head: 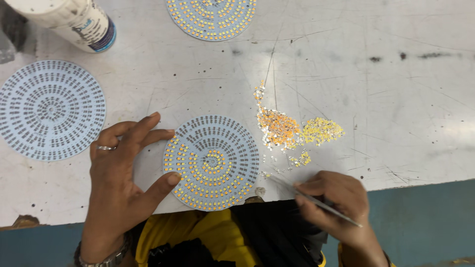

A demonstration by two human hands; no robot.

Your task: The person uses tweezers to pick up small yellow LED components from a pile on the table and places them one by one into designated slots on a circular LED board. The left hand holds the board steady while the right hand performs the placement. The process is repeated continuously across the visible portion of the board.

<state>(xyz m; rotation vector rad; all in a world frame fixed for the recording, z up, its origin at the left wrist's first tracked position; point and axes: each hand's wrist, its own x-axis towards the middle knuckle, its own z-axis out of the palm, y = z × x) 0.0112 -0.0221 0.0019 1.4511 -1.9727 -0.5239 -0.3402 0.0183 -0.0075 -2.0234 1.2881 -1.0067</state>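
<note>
Left hand [118, 173], fingers spread, steadies the disc [212, 162] overhanging the worktop [396, 99] edge; right hand [336, 202] pinches tweezers [316, 200] near loose chips [292, 129]; bare room right.

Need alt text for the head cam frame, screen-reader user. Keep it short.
Seen from above, a left hand steadies a round, partly filled LED board on a scratched white table, while the right hand holds tweezers near a pile of loose chips. An empty board, a filled board and a white container lie beyond.
</note>
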